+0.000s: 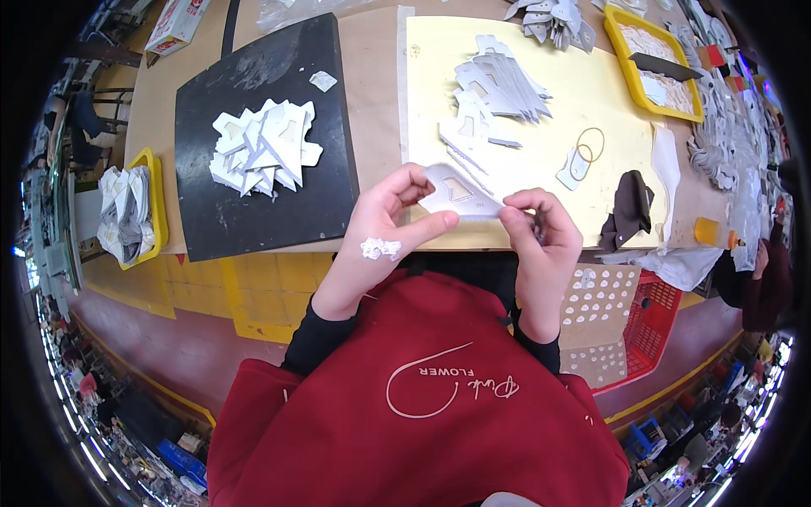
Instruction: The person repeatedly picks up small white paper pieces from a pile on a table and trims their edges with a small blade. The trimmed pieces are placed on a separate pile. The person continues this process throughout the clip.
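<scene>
Between my two hands is a white cut shoe-upper piece [460, 196] with a small outlined opening, bent upward at its left end. My left hand [376, 211] pinches that end between thumb and fingers; a clump of small white bits [380, 248] sticks to it near the thumb's base. My right hand [543, 230] grips the opposite corner. Just beyond the hands, a fanned row of similar white pieces [507, 89] lies on the pale yellow sheet [583, 76]. A heap of white pieces [266, 145] rests on the black board [253, 68] at left.
Yellow trays holding pieces stand at left [160, 198] and far right [625, 63]. Elastic bands [592, 144], a small grey piece [573, 173] and a dark cloth [627, 211] lie on the right. A red basket [655, 321] with a cardboard sheet [596, 308] sits below the table edge.
</scene>
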The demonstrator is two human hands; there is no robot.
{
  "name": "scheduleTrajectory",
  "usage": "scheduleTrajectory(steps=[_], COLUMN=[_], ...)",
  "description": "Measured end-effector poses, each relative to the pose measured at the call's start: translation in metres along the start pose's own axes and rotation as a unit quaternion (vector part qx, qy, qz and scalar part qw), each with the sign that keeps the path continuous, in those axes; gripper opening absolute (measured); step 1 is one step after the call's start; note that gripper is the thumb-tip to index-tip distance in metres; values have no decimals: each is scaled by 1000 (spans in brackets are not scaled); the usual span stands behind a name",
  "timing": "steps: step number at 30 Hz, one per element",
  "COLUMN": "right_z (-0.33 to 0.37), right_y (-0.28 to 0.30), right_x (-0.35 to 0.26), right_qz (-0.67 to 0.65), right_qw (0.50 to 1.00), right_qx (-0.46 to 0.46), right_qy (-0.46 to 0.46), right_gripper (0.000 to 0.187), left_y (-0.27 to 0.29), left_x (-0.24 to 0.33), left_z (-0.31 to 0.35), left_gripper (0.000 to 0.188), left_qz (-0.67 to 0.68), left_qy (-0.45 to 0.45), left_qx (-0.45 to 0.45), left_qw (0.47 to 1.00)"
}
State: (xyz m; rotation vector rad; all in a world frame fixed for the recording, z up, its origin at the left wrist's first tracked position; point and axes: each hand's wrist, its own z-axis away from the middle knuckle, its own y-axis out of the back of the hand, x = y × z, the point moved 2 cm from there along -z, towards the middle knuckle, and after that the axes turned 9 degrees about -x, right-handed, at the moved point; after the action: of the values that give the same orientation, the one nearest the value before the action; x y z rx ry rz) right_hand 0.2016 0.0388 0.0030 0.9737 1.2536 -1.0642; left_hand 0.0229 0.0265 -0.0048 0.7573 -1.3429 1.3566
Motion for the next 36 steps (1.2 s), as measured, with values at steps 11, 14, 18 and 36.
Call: scheduleTrajectory(steps=[11, 14, 18, 36], right_z=[-1, -6, -4, 3], right_y=[-4, -7, -24, -20], right_x=[-9, 12, 13, -15], right_qz=[-128, -364, -450, 155], right_qw=[990, 916, 860, 969], right_qx=[-24, -96, -126, -61], right_qy=[-49, -137, -204, 185], right_gripper=[7, 11, 13, 36], left_y=[-6, -13, -17, -7], left_x=[2, 2, 4, 9], left_z=[4, 3, 4, 10], left_gripper=[34, 33, 32, 15], left_qz=[78, 41, 122, -123], left_qy=[85, -12, -26, -85], left_qx=[-89, -101, -93, 38], left_qw=[989, 994, 988, 988])
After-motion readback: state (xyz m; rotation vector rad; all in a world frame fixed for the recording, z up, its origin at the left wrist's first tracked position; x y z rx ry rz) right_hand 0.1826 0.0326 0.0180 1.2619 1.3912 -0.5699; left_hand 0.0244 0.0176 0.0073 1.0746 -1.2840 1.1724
